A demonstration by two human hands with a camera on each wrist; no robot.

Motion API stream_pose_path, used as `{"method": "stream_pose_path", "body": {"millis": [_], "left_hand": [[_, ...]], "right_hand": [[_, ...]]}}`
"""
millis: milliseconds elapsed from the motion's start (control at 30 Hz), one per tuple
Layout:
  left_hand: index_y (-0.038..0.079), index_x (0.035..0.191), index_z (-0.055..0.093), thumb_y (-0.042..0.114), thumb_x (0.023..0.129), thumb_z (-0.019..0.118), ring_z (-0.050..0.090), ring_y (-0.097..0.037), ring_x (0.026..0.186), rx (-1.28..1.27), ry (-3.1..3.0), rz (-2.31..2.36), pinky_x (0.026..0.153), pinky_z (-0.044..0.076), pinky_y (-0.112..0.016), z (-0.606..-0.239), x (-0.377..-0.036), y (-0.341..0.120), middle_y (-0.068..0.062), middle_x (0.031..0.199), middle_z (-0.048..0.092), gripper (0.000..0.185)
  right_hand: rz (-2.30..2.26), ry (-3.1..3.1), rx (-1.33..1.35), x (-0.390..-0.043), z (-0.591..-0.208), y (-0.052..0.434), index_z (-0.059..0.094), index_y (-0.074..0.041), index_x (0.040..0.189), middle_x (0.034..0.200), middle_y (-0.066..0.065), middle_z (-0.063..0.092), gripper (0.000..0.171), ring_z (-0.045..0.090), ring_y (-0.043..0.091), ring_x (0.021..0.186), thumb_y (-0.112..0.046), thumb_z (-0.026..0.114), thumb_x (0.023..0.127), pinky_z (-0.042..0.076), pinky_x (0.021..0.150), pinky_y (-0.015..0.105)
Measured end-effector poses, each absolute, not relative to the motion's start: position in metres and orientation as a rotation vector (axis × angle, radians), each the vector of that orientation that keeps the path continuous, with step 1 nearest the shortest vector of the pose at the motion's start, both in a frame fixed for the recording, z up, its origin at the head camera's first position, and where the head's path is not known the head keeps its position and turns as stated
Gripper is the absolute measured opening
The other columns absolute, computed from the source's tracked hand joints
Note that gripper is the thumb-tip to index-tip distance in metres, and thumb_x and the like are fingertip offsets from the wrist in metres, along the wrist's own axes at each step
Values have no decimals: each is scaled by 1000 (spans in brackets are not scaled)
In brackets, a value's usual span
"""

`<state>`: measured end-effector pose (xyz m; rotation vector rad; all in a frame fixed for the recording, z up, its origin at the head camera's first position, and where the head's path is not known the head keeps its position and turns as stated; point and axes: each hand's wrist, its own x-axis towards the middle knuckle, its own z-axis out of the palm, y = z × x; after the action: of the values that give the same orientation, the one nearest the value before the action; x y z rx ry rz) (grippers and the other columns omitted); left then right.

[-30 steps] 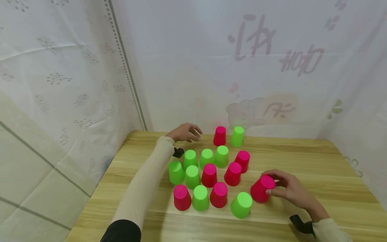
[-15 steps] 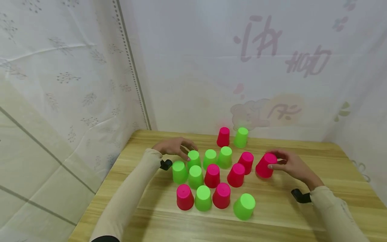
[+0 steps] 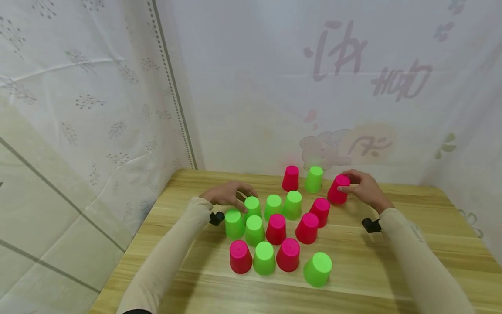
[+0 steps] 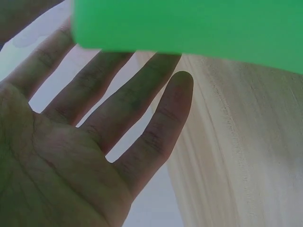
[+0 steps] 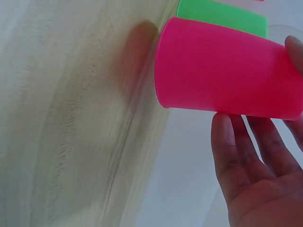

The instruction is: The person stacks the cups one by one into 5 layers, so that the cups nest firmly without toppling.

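Several pink and green cups stand upside down on the wooden table [image 3: 392, 261]. My right hand [image 3: 362, 187] grips a pink cup [image 3: 337, 190] at the back right, next to the back green cup [image 3: 314, 179] and back pink cup [image 3: 290, 178]. In the right wrist view the pink cup [image 5: 227, 71] lies between the thumb and fingers [image 5: 246, 151], with a green cup [image 5: 222, 16] behind. My left hand [image 3: 229, 195] hovers, fingers spread, by a green cup [image 3: 252, 206] at the cluster's left. In the left wrist view the fingers [image 4: 142, 113] are straight under a green cup [image 4: 189, 23].
White patterned curtains [image 3: 98, 109] close off the table at the left and back. A lone green cup [image 3: 317, 268] stands at the front right of the cluster. Bare wood lies to the right and along the front edge.
My right hand has carried the pink cup from the front right to the back, beside the back green cup. My left hand drew back from the far edge to the left green cups.
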<state>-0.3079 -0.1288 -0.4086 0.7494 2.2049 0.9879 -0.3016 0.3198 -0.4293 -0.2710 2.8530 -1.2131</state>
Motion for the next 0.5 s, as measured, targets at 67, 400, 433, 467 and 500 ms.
{"method": "stream_pose_path", "body": {"millis": [67, 400, 433, 467, 500], "left_hand": [[20, 119, 57, 10, 75, 75, 56, -32, 116, 750, 2211, 979, 92, 52, -39, -408, -308, -128, -6, 125, 58, 49], [20, 120, 57, 13, 77, 74, 56, -32, 116, 752, 2277, 988, 95, 49, -40, -396, -312, -130, -7, 123, 59, 48], [20, 120, 57, 14, 77, 74, 57, -32, 115, 752, 2296, 988, 95, 50, -40, -395, -314, -130, -8, 123, 60, 48], [20, 120, 57, 15, 77, 75, 57, -32, 115, 748, 2314, 990, 95, 50, -40, -394, -315, -131, -8, 123, 60, 47], [20, 120, 57, 15, 77, 75, 57, -32, 115, 741, 2332, 996, 94, 50, -40, -392, -317, -131, -8, 122, 60, 47]], "right_hand": [[-1213, 2860, -235, -308, -431, 319, 53, -14, 122, 115, 11, 61, 53, 56, 27, 104, -42, 69, 80, 48, 80, 30], [-1241, 2906, -141, -334, -439, 313, 53, -9, 122, 109, 17, 61, 54, 55, 24, 96, -38, 70, 80, 48, 74, 24], [-1244, 2908, -130, -335, -440, 312, 53, -9, 122, 109, 17, 61, 54, 55, 25, 96, -38, 70, 80, 48, 74, 24], [-1246, 2908, -123, -336, -440, 311, 53, -9, 123, 110, 17, 61, 54, 55, 25, 96, -38, 70, 80, 47, 74, 24], [-1256, 2904, -112, -337, -440, 310, 53, -9, 123, 110, 18, 61, 54, 55, 26, 97, -37, 70, 80, 47, 74, 24]]}}
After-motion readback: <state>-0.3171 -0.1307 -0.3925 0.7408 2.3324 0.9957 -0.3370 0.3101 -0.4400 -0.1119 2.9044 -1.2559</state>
